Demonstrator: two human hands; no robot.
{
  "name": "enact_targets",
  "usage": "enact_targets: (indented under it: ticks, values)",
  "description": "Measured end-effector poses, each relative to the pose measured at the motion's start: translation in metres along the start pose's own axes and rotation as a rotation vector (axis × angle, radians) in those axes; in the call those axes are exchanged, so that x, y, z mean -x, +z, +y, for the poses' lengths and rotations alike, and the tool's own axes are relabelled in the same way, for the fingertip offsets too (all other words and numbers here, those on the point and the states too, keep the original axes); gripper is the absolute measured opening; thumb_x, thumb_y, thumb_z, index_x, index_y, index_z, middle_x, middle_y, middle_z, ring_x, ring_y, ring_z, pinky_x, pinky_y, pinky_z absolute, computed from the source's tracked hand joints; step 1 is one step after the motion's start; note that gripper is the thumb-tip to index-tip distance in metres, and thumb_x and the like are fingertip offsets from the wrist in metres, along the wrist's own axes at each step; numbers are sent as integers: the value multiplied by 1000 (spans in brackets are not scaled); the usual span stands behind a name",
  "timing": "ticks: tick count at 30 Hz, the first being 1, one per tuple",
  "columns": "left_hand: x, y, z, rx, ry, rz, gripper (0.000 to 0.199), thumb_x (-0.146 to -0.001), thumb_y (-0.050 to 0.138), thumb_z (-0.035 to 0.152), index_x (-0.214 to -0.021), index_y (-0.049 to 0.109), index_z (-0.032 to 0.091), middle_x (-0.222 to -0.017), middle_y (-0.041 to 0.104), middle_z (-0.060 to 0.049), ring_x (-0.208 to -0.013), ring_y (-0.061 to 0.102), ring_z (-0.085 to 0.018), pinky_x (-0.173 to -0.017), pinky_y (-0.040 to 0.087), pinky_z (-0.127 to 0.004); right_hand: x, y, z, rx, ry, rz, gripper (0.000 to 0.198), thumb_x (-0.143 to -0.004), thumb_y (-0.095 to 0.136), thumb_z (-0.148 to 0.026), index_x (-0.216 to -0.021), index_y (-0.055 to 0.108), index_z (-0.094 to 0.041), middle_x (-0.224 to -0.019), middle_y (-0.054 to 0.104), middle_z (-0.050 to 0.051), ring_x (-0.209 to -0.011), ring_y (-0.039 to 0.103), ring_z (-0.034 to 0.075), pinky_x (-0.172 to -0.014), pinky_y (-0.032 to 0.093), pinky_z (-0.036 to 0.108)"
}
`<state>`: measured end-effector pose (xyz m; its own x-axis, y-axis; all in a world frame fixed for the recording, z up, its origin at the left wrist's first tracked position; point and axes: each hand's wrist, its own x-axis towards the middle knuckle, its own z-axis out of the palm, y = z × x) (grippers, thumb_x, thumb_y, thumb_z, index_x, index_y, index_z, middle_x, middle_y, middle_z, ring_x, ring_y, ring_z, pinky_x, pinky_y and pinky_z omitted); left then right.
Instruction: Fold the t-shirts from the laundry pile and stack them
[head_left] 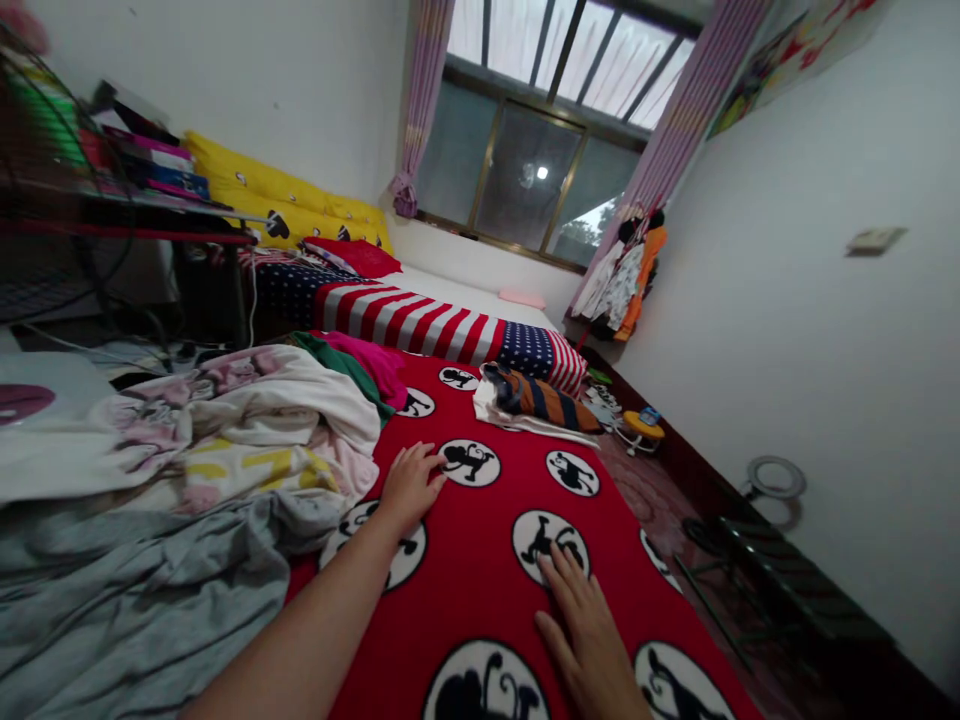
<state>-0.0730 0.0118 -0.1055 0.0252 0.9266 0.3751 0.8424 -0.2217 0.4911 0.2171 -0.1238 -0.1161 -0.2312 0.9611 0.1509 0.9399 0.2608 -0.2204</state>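
Note:
A red blanket printed with black monkey figures in white circles is spread out before me. My left hand lies on it with its fingers stretched forward, beside a heap of clothes. Lower and to the right, my right hand is over the blanket, palm down and fingers apart, holding nothing. Whether its palm touches the cloth I cannot tell. The heap at left includes a grey garment, a white and pink printed garment and a magenta piece. Beyond my hands lies a folded brown and dark striped garment on white cloth.
Past the blanket's far end stands a bed with a stars-and-stripes cover. A cluttered desk is at left. Along the right wall are a yellow stool, a ring light and a dark folding stand. Clothes hang by the window.

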Motion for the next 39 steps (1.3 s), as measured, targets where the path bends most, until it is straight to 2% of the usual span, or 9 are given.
enact_targets:
  ticks: [5, 13, 28, 31, 33, 35, 39]
  values:
    - [5, -6, 2, -9, 24, -20, 27, -83, 58, 22, -108, 70, 23, -131, 57, -9, -128, 47, -26, -111, 29, -45, -1, -3, -12, -8, -7, 71, 49, -92, 43, -38, -139, 47, -23, -149, 38, 8, -139, 31, 26, -113, 27, 53]
    - [5, -7, 3, -13, 30, -40, 28, -83, 58, 21, -108, 70, 22, -132, 57, -9, -127, 47, -26, -110, 30, -45, -2, -3, -9, -66, -6, 115, 47, -91, 47, -41, -135, 51, -27, -146, 43, 7, -138, 35, 25, -112, 28, 51]
    - [2, -4, -1, -34, 45, -38, 28, -83, 57, 25, -108, 70, 22, -131, 58, -8, -124, 50, -26, -109, 32, -43, 2, -8, -6, -206, -4, 78, 46, -90, 48, -40, -135, 52, -28, -148, 40, 6, -140, 31, 24, -114, 22, 52]
    - [2, -5, -1, -32, 55, -33, 28, -83, 57, 24, -108, 71, 22, -130, 58, -9, -124, 50, -25, -109, 33, -42, 3, -8, -6, -261, -4, 92, 44, -89, 50, -38, -131, 56, -27, -147, 43, 6, -138, 34, 25, -115, 23, 52]
    - [2, -5, -1, -30, 54, -34, 28, -83, 57, 24, -108, 71, 22, -130, 58, -9, -125, 49, -26, -109, 33, -42, 7, -12, 1, -336, 0, 101, 40, -88, 50, -37, -125, 61, -27, -144, 47, 7, -135, 40, 25, -113, 28, 50]
    - [2, -6, -1, -29, 50, -41, 29, -84, 56, 24, -109, 70, 22, -131, 57, -9, -125, 49, -26, -110, 32, -44, 17, -22, 14, -409, 47, 187, 39, -86, 52, -40, -121, 63, -27, -141, 50, 7, -130, 46, 26, -110, 36, 47]
    - [2, -5, -2, -41, 47, -56, 29, -85, 55, 25, -110, 69, 22, -133, 56, -9, -127, 47, -26, -110, 31, -46, 69, -47, 45, -442, 314, 703, 43, -83, 56, -47, -123, 61, -32, -132, 58, 5, -121, 54, 29, -99, 49, 45]
